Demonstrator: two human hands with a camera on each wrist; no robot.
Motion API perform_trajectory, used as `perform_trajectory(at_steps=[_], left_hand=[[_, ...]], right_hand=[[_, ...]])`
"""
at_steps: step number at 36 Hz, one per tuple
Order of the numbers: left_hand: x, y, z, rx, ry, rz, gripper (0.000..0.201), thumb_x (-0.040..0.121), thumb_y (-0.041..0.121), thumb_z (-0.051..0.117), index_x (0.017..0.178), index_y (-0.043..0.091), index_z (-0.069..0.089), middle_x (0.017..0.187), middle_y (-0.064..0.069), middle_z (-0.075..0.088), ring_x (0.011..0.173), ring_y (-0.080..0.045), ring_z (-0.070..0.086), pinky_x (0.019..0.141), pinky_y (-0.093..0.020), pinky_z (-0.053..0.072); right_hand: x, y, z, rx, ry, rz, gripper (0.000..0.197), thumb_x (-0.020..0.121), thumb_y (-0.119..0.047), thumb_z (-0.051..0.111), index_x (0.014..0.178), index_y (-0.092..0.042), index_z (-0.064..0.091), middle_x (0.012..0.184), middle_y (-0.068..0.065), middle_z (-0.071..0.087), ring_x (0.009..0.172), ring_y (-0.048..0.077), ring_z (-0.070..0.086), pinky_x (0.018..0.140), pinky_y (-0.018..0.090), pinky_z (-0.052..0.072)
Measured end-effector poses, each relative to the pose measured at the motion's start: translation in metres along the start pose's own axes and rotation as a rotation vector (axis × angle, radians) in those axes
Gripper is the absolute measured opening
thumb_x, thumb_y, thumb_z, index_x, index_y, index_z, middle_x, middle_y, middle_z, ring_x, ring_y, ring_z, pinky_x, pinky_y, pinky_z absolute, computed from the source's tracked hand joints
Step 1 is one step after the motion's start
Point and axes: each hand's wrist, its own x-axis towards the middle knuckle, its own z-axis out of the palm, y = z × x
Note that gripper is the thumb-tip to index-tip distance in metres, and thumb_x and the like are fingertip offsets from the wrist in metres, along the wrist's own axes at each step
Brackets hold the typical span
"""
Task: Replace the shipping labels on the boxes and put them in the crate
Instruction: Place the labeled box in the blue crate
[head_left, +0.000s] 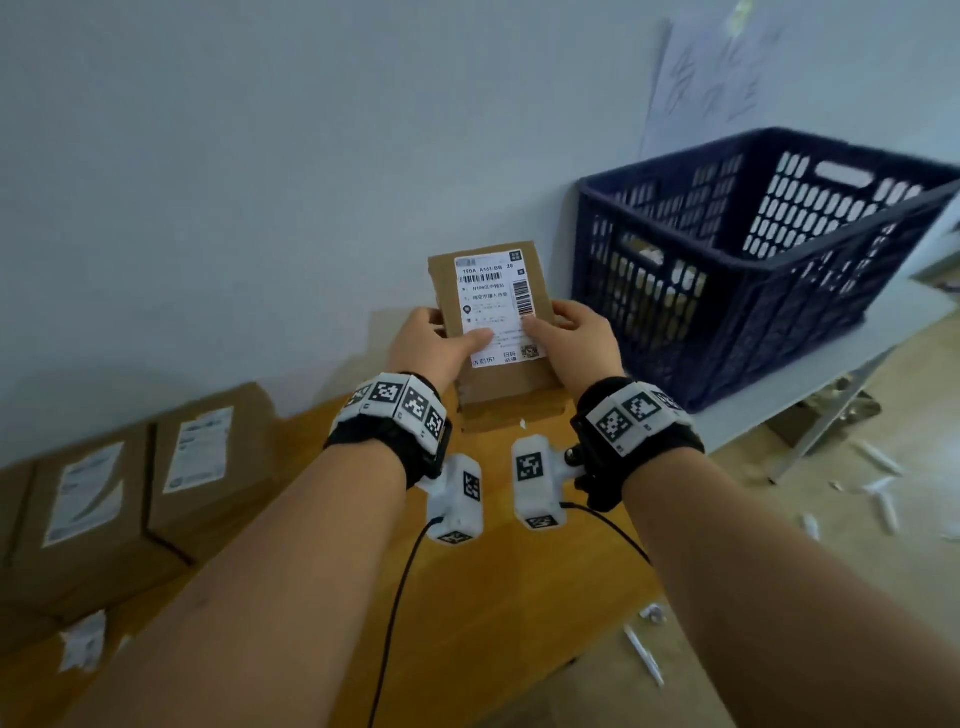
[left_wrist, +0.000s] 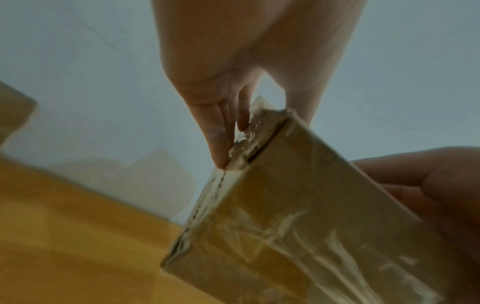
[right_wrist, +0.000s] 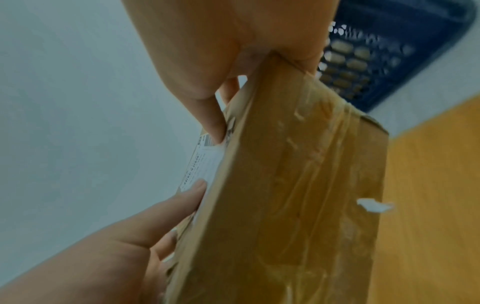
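I hold a small brown cardboard box (head_left: 491, 270) upright over the wooden table (head_left: 519, 597), its white shipping label (head_left: 496, 306) facing me. My left hand (head_left: 447, 340) grips the box's left edge, thumb pressed on the label's lower part. My right hand (head_left: 566, 332) grips the right edge, thumb also on the label. In the left wrist view my left hand's fingers (left_wrist: 218, 131) lie along the box's (left_wrist: 298, 216) taped side. In the right wrist view my right thumb (right_wrist: 213, 119) presses the label (right_wrist: 205, 164) on the box (right_wrist: 298, 185). The dark blue crate (head_left: 753, 260) stands to the right.
Two larger labelled boxes (head_left: 208, 467) (head_left: 78, 514) sit at the table's left against the wall. The crate rests on a white table (head_left: 831, 374) and holds something brown behind its slats. Torn paper scraps (head_left: 878, 499) litter the floor at right; one scrap (right_wrist: 374, 205) lies on the wood.
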Motion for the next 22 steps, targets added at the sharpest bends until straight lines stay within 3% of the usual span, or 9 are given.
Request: perform_trajectory(at_steps=[5,9,12,15,19,22], left_hand=[[-0.001,0.082,0.014,-0.028,-0.009,0.065,0.034,0.082,0.038,0.072,0.108,0.022,0.056,0.114,0.002,0.068,0.089,-0.014,0.065,0.081,-0.033,0.056],[-0.003,0.145,0.035,-0.092,0.01,0.129,0.034,0.084,0.036,0.07,0.113,0.02,0.063,0.108,0.005,0.07,0.079,-0.006,0.064,0.066,-0.021,0.054],[-0.009,0.189,0.057,-0.102,0.036,0.177,0.028,0.085,0.036,0.069,0.109,0.024,0.066,0.106,0.005,0.071,0.084,-0.01,0.066,0.077,-0.029,0.057],[-0.016,0.225,0.085,-0.133,0.056,0.21,0.025,0.087,0.033,0.067,0.11,0.024,0.068,0.102,0.006,0.071,0.082,-0.009,0.065,0.07,-0.021,0.052],[-0.017,0.264,0.126,-0.152,0.03,0.242,0.026,0.089,0.031,0.065,0.113,0.024,0.067,0.099,0.007,0.07,0.079,-0.007,0.064,0.064,-0.015,0.049],[-0.009,0.287,0.152,-0.16,-0.003,0.242,0.024,0.09,0.03,0.063,0.113,0.024,0.067,0.1,0.006,0.07,0.081,-0.009,0.066,0.068,-0.018,0.052]], right_hand=[[0.019,-0.052,-0.059,0.012,0.031,0.004,0.034,0.09,-0.034,0.064,0.122,-0.023,0.065,0.101,-0.006,0.073,0.087,0.011,0.07,0.081,0.035,0.059],[0.035,-0.091,-0.114,0.025,0.043,-0.048,0.02,0.09,-0.035,0.063,0.109,-0.028,0.068,0.096,-0.007,0.073,0.087,0.012,0.07,0.082,0.037,0.059],[0.044,-0.11,-0.159,0.024,0.061,-0.105,0.023,0.09,-0.033,0.063,0.112,-0.027,0.069,0.097,-0.008,0.073,0.088,0.011,0.07,0.082,0.035,0.059],[0.052,-0.121,-0.201,0.038,0.058,-0.142,0.013,0.091,-0.029,0.062,0.097,-0.037,0.069,0.092,-0.01,0.074,0.086,0.01,0.07,0.083,0.036,0.059],[0.068,-0.132,-0.252,0.051,0.078,-0.147,0.018,0.092,-0.025,0.06,0.09,-0.042,0.066,0.091,-0.011,0.074,0.087,0.011,0.071,0.083,0.038,0.059],[0.085,-0.134,-0.282,0.036,0.08,-0.146,0.021,0.092,-0.025,0.057,0.09,-0.043,0.066,0.093,-0.012,0.074,0.088,0.012,0.071,0.085,0.04,0.058]])
